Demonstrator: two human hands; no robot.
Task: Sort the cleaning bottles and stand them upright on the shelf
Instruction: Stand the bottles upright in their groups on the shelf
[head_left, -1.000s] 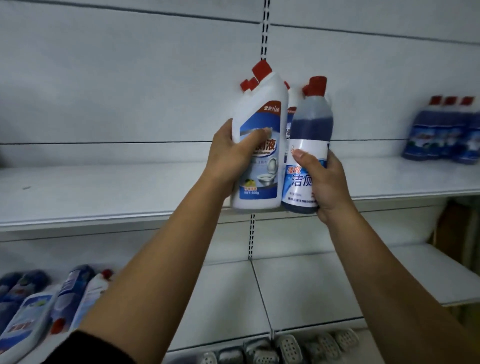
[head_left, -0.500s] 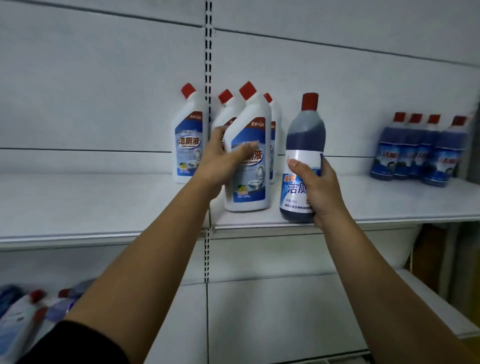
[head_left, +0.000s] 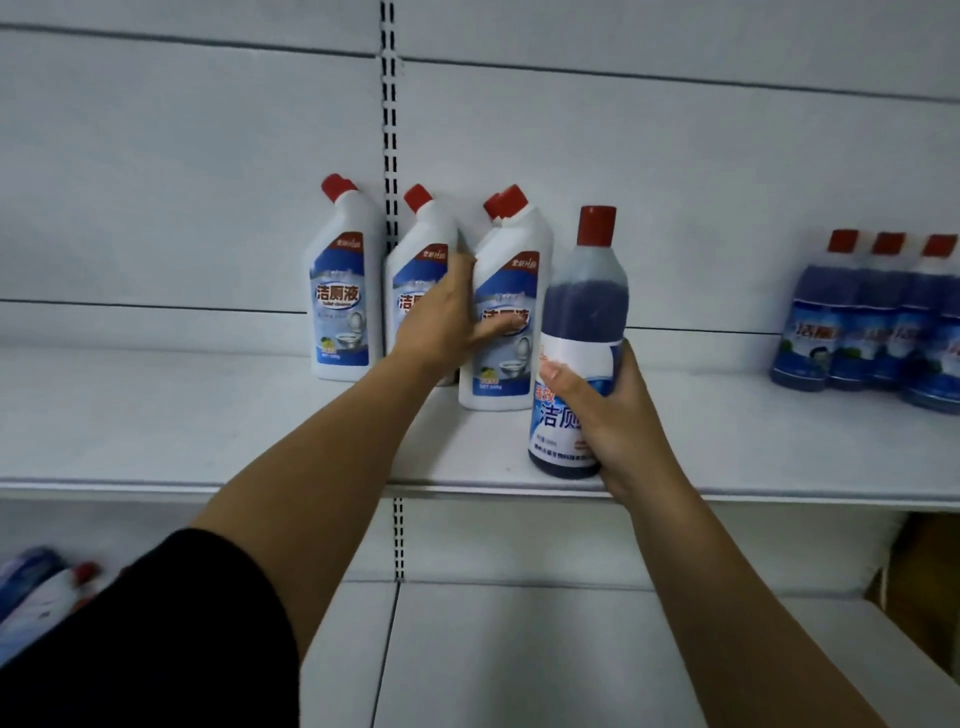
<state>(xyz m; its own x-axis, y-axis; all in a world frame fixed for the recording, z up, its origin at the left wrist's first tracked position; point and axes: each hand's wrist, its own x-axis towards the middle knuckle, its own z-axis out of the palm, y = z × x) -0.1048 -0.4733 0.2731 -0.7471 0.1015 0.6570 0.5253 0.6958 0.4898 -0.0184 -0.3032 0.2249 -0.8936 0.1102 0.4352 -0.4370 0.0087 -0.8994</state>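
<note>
My left hand (head_left: 448, 318) wraps the white bent-neck plastic bottle (head_left: 506, 332) standing mid-shelf beside its kind, while my right hand (head_left: 610, 415) grips the dark-blue red-capped plastic bottle (head_left: 584, 306) at the white shelf (head_left: 156, 415) front edge, which I judge should next join the blue row (head_left: 857, 322) at the right end.

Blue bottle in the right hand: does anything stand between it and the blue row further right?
Nothing visible: bare shelf runs from the held blue bottle to the blue row; the white bottles stand on its left.
</note>
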